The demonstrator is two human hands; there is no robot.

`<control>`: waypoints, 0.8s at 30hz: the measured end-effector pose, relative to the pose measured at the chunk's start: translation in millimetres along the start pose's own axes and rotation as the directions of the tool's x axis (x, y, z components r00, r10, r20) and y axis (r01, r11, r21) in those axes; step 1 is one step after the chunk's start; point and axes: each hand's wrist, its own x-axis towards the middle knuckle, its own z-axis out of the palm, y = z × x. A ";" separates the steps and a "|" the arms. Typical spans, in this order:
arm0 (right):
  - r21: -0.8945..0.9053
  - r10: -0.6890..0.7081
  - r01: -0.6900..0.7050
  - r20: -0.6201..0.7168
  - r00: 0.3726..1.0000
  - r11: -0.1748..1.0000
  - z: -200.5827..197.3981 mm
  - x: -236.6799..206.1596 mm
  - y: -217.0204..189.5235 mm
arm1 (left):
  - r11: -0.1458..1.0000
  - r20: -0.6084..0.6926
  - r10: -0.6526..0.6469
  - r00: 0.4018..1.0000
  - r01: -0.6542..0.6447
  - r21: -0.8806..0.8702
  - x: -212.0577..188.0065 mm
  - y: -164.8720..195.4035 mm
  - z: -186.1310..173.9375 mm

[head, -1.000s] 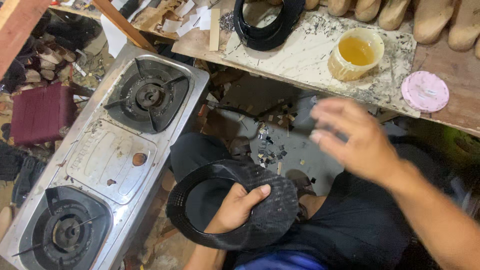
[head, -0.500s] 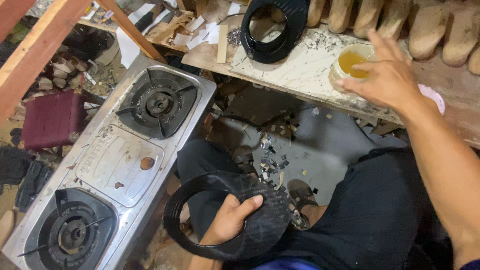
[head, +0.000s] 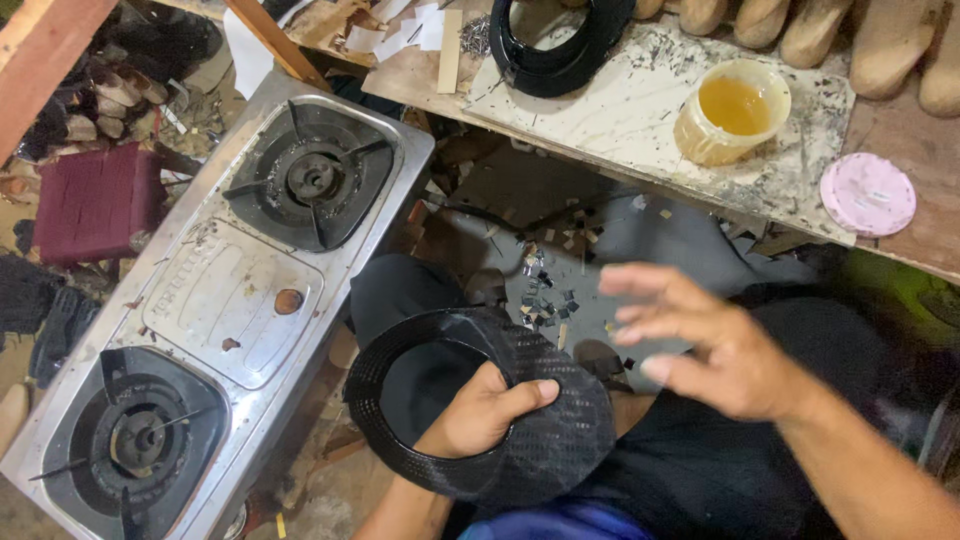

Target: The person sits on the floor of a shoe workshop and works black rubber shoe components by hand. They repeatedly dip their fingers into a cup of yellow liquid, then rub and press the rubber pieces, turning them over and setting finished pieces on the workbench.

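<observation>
A black woven shoe upper (head: 520,440) is gripped by the left hand (head: 480,415), thumb on top. The right hand (head: 715,345) is held open and empty just right of it, blurred. A two-burner gas stove (head: 235,300) lies to the left.

Left hand (head: 480,415): low in view, forearm rising from the bottom edge, fingers curled in a closed grip, thumb laid across the top, pointing right.
Right hand (head: 705,345): in the air, blurred, palm down, fingers spread and loose, gripping nothing.
Right forearm: bare, running off toward the lower right corner.
</observation>
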 end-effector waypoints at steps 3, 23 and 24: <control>0.016 0.014 -0.014 -0.007 1.000 1.000 28.3 -10.1 5.4 | 1.000 0.026 -0.016 1.000 0.016 -0.012 0.9 2.2 4.3; -0.017 -0.135 0.134 -0.087 0.987 0.991 46.6 -5.1 15.8 | 0.982 0.106 -0.118 0.987 0.100 0.160 -2.0 -5.2 3.1; -0.007 -0.104 0.104 -0.060 0.993 0.995 47.9 -5.6 17.4 | 0.977 0.100 -0.118 0.988 0.098 0.188 -1.6 -6.0 4.1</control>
